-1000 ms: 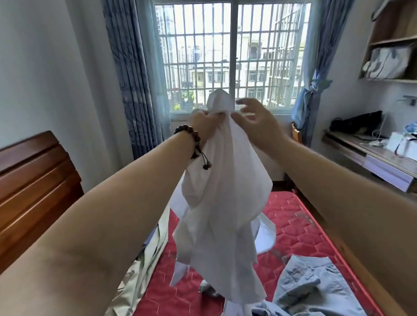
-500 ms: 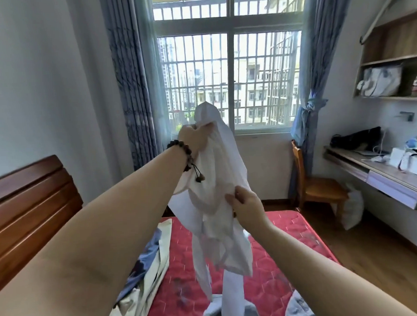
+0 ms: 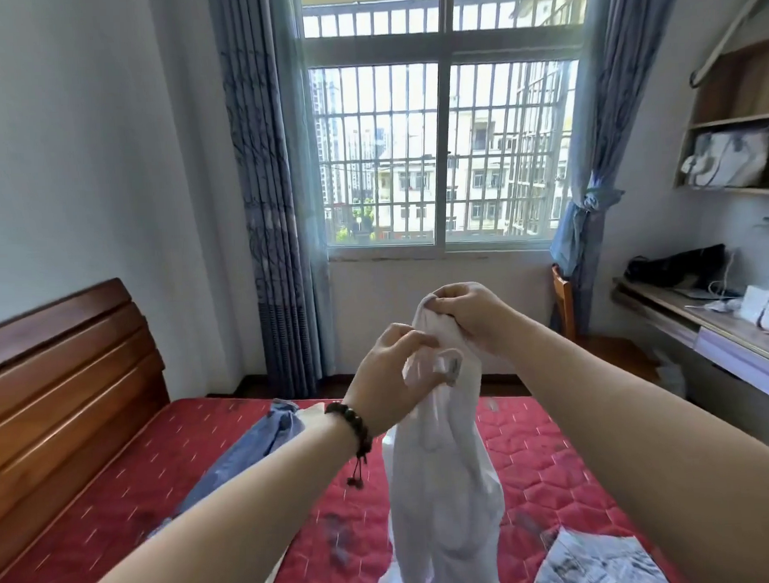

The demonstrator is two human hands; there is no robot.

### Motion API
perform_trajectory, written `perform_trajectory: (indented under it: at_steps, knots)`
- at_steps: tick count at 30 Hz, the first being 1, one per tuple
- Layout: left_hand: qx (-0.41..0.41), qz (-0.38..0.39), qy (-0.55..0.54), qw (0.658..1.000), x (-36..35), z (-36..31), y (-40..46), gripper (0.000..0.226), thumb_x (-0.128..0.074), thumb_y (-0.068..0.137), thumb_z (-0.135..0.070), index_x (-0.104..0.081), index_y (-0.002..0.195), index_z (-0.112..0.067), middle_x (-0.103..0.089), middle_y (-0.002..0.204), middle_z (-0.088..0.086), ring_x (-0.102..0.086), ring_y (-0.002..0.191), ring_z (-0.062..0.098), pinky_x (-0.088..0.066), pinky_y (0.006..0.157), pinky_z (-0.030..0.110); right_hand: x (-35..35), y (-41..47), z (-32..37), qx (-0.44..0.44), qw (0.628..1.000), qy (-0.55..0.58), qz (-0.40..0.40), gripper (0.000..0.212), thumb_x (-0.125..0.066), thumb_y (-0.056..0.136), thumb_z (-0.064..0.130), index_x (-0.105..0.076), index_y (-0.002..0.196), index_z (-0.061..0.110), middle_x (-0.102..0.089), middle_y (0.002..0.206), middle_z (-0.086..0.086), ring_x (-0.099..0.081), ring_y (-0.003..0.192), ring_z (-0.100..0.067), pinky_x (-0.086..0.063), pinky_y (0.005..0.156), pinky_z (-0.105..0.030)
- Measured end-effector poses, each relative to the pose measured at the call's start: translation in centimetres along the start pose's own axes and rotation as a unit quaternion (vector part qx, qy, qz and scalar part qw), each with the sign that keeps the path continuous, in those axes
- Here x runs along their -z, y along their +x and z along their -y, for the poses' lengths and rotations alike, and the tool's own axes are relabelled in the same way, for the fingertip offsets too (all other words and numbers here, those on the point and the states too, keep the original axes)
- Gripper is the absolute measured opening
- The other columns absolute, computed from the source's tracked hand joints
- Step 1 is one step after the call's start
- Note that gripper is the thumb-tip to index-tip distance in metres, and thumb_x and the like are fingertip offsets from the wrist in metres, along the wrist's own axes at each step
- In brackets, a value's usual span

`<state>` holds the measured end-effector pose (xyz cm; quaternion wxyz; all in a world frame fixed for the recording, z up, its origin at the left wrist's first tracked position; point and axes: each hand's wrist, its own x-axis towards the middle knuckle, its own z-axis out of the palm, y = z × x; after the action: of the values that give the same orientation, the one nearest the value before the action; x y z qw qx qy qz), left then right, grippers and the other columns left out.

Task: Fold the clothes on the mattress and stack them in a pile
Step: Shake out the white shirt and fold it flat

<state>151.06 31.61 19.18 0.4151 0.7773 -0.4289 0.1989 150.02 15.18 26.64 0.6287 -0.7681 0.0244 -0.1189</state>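
A white garment (image 3: pixel 442 485) hangs bunched in the air over the red quilted mattress (image 3: pixel 249 461). My right hand (image 3: pixel 466 314) grips its top edge, fingers curled over the fabric. Just below and to the left, my left hand (image 3: pixel 390 378), with a dark bead bracelet on the wrist, pinches the cloth near a small label. A blue garment (image 3: pixel 257 444) lies on the mattress behind my left forearm. A pale grey patterned garment (image 3: pixel 597 563) lies at the lower right of the mattress.
A wooden headboard (image 3: pixel 63 389) runs along the left. A barred window (image 3: pixel 439 158) with blue curtains fills the far wall. A wooden chair (image 3: pixel 593 332), a desk (image 3: pixel 715 327) with boxes and bags, and wall shelves (image 3: pixel 735 148) stand on the right.
Both hands have come lower with the white garment. My right hand moved from its middle up to the top edge. My left hand shifted just below it. The view tilted up.
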Motion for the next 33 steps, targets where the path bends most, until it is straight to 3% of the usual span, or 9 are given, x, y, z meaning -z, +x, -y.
perform_trajectory:
  at_steps: [2,7,13,15,18,20,22,27,33]
  knots:
    - [0.009,-0.032,-0.027,0.999,-0.3,-0.6,1.2,0.016,-0.070,0.085,-0.029,-0.069,0.089,-0.013,-0.059,0.090,-0.005,-0.057,0.080,0.008,-0.048,0.077,0.023,0.3,-0.3,-0.3,-0.011,1.000,0.020,0.006,0.014,-0.060,0.091,0.004,-0.066,0.079,0.006,-0.060,0.069,-0.009,-0.055,0.058,-0.017,-0.050,0.055,-0.025]
    - [0.010,-0.022,0.020,0.999,-0.1,-2.0,4.4,0.023,-0.061,0.091,-0.022,-0.061,0.074,-0.007,-0.063,0.073,0.003,-0.057,0.069,0.020,-0.048,0.067,0.033,2.0,-1.8,-0.1,-0.023,0.998,0.051,-0.008,0.014,-0.060,0.094,0.016,-0.068,0.090,0.006,-0.062,0.079,-0.011,-0.057,0.065,-0.020,-0.048,0.063,-0.031]
    - [0.028,-0.046,0.076,0.996,1.6,-3.9,8.8,0.027,-0.057,0.092,-0.023,-0.048,0.068,-0.015,-0.048,0.061,-0.004,-0.041,0.055,0.012,-0.042,0.059,0.029,3.9,-5.6,1.2,0.062,0.973,-0.220,-0.036,0.047,-0.063,0.082,0.057,-0.059,0.113,0.022,-0.066,0.098,0.002,-0.064,0.090,-0.013,-0.056,0.075,-0.032]
    - [0.039,-0.045,0.088,0.994,2.2,-4.4,9.8,0.027,-0.057,0.092,-0.023,-0.048,0.068,-0.016,-0.048,0.061,-0.003,-0.041,0.055,0.011,-0.043,0.059,0.030,3.7,-6.6,0.7,0.053,0.960,-0.275,-0.018,0.045,-0.073,0.078,0.049,-0.057,0.112,0.024,-0.064,0.096,0.005,-0.063,0.088,-0.012,-0.053,0.073,-0.030]
    - [0.045,-0.076,0.075,0.993,3.4,-5.2,10.4,0.028,-0.058,0.090,-0.023,-0.047,0.065,-0.017,-0.047,0.059,-0.003,-0.041,0.055,0.012,-0.041,0.057,0.027,3.7,-6.9,-0.5,0.053,0.954,-0.295,-0.025,0.022,-0.071,0.083,0.024,-0.065,0.092,0.005,-0.064,0.083,-0.003,-0.060,0.078,-0.019,-0.051,0.073,-0.034]
    - [0.038,-0.087,0.051,0.994,4.4,-5.4,10.6,0.023,-0.058,0.088,-0.018,-0.051,0.067,-0.013,-0.054,0.064,0.002,-0.049,0.060,0.017,-0.045,0.061,0.029,4.4,-6.9,-0.4,0.063,0.963,-0.259,-0.041,0.029,-0.065,0.089,0.020,-0.059,0.078,-0.007,-0.055,0.070,-0.007,-0.052,0.066,-0.019,-0.046,0.065,-0.031]
    - [0.047,-0.062,0.022,0.997,5.5,-5.3,10.4,0.019,-0.056,0.089,-0.015,-0.055,0.072,-0.007,-0.060,0.070,0.007,-0.055,0.067,0.020,-0.050,0.066,0.033,5.1,-6.9,0.7,0.080,0.970,-0.222,-0.049,0.031,-0.063,0.092,0.021,-0.057,0.074,-0.004,-0.052,0.067,-0.009,-0.049,0.062,-0.018,-0.043,0.061,-0.029]
    - [0.116,0.037,-0.102,0.987,6.7,-4.1,8.1,0.027,-0.055,0.096,-0.031,-0.050,0.075,-0.015,-0.054,0.067,-0.002,-0.051,0.051,0.003,-0.043,0.047,0.013,5.6,-6.0,4.8,0.133,0.967,-0.204,-0.080,0.033,-0.065,0.091,0.027,-0.055,0.066,0.009,-0.047,0.058,-0.001,-0.044,0.052,-0.013,-0.037,0.049,-0.020]
    - [0.093,0.149,-0.163,0.971,5.5,-2.3,4.8,0.023,-0.074,0.082,-0.020,-0.057,0.098,-0.022,-0.063,0.084,-0.013,-0.060,0.070,-0.010,-0.047,0.063,0.009,4.4,-4.5,8.7,0.178,0.949,-0.246,-0.089,0.022,-0.065,0.090,0.030,-0.067,0.071,0.019,-0.056,0.056,0.008,-0.050,0.045,0.000,-0.039,0.045,-0.011]
